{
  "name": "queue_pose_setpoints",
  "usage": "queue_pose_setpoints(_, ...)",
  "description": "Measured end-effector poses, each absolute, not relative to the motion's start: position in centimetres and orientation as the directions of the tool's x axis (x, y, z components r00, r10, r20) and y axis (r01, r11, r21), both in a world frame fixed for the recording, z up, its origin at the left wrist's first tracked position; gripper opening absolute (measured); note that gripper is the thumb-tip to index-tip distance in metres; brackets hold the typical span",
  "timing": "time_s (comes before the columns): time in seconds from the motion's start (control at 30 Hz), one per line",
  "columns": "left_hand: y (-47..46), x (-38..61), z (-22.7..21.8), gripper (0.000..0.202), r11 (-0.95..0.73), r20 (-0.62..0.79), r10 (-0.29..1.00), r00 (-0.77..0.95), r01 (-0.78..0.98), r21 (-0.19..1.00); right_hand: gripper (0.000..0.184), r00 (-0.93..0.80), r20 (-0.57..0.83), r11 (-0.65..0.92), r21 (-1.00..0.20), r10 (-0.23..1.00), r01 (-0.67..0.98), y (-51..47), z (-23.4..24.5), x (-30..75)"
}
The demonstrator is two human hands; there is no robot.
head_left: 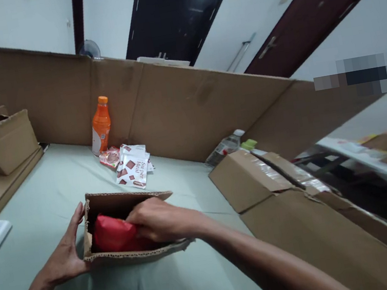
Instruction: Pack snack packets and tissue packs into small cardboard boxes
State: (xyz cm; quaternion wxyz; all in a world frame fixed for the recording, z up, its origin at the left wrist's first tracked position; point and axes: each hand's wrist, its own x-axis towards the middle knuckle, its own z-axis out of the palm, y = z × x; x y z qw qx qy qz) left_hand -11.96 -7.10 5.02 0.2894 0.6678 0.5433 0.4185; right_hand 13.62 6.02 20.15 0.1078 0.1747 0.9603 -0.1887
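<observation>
A small open cardboard box (137, 255) stands on the pale green cloth near the front. My left hand (63, 256) grips its left end, thumb and fingers spread along the outer wall. Inside the box lies a red packet (114, 233), its surface smooth and creased. My right hand (156, 218) reaches in over the right side, its fingers closed on the packet's right edge. The fingertips and the packet's lower part are hidden by the hand and the box wall.
Behind the box are white snack packets (133, 167), a pink-red packet (110, 157) and an orange drink bottle (101, 125). A cardboard partition (187, 106) closes the back. Cardboard boxes (8, 144) flank the left; a clear bottle (228, 144) lies by cartons (246, 175) at right.
</observation>
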Motion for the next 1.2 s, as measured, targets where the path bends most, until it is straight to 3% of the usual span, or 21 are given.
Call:
queue_pose_setpoints(0.1,-7.1,-12.2,4.7,0.122,-0.254,0.265,0.963,0.044,0.476,0.842,0.015,-0.861,0.033,0.69,-0.613,0.508,0.384,7.8,22.5,17.4)
queue_pose_setpoints(0.17,-7.1,-12.1,4.5,0.121,-0.261,0.279,0.96,0.033,0.474,0.841,0.021,-0.662,0.21,0.52,-0.795,0.719,0.312,10.7,23.1,18.9)
queue_pose_setpoints(0.23,-7.1,-12.0,4.3,0.123,-0.257,0.279,0.96,0.025,0.472,0.843,0.034,-0.426,0.306,0.409,-0.896,0.851,0.173,14.6,22.6,18.7)
queue_pose_setpoints(0.3,-7.0,-11.9,4.0,0.126,-0.248,0.272,0.962,0.02,0.477,0.843,0.041,-0.266,0.296,0.328,-0.941,0.917,0.085,19.1,21.0,17.0)
queue_pose_setpoints(0.5,-7.2,-12.2,3.3,0.129,-0.206,0.21,0.976,0.052,0.51,0.835,0.042,-0.144,0.102,0.128,-0.973,0.984,0.191,27.9,14.3,11.2)
queue_pose_setpoints(0.73,-7.4,-11.9,4.4,0.126,-0.203,0.211,0.977,0.025,0.413,0.888,0.059,-0.232,0.02,0.088,-0.954,0.973,0.288,22.8,7.6,14.9)
queue_pose_setpoints(0.9,-6.3,-15.4,5.9,0.121,-0.131,0.263,0.93,-0.256,0.436,0.89,0.059,-0.269,-0.007,0.084,-0.942,0.963,0.325,17.8,6.5,20.2)
queue_pose_setpoints(1.03,-1.9,-20.5,6.8,0.133,0.006,0.353,0.712,-0.607,0.508,0.861,0.055,-0.213,-0.001,0.065,-0.95,0.977,0.305,15.2,5.9,23.4)
queue_pose_setpoints(1.2,6.4,-25.7,7.7,0.135,0.144,0.377,0.538,-0.754,0.523,0.84,0.052,-0.192,-0.021,0.044,-0.945,0.981,0.325,11.7,3.9,25.9)
